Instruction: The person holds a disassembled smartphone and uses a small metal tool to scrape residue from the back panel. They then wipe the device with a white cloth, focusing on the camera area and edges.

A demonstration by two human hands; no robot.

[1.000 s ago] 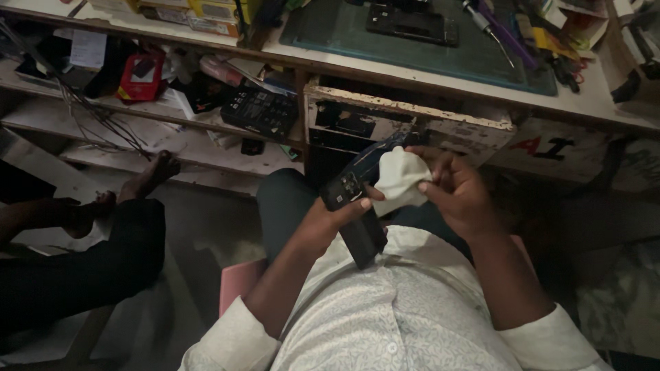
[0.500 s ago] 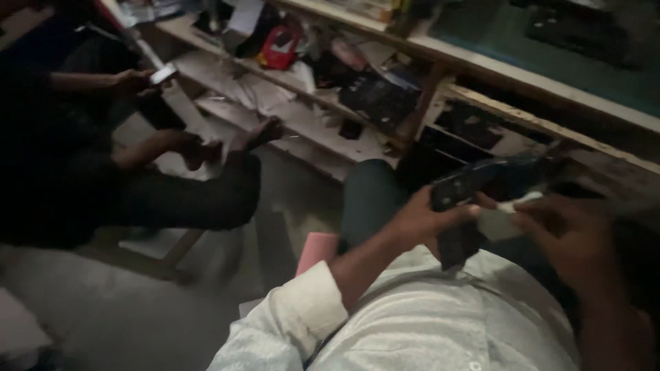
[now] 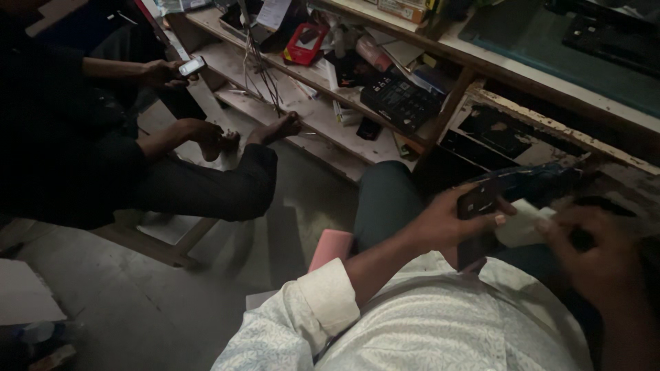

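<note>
Your left hand (image 3: 450,223) is closed around a dark flat device (image 3: 481,203), phone-like, thumb over its near face and fingers wrapped behind. It sits in your lap, right of centre in the head view, just in front of the workbench (image 3: 550,127).

Your right hand (image 3: 595,257) is blurred. It appears pinched on a small white cloth (image 3: 522,223), fingers narrow, the cloth lying against the right end of the device and touching your left thumb. Exact finger spread: cannot tell through the blur.

Handling judgement: the device looks rigid, thin and light, and its smooth face is likely slippery and prone to scratches or cracking. Hold it by the long edges, as your left hand nearly does, not by the face. The cloth is soft and limp; a light pinch carries it.

Surroundings: far left, another person sits with bare feet on the lower shelf (image 3: 302,117) and holds a small phone (image 3: 191,66) in one hand. A red case (image 3: 304,42) and a black keypad unit (image 3: 401,102) lie among clutter on the shelves. A pink block (image 3: 330,249) stands by your left knee.
</note>
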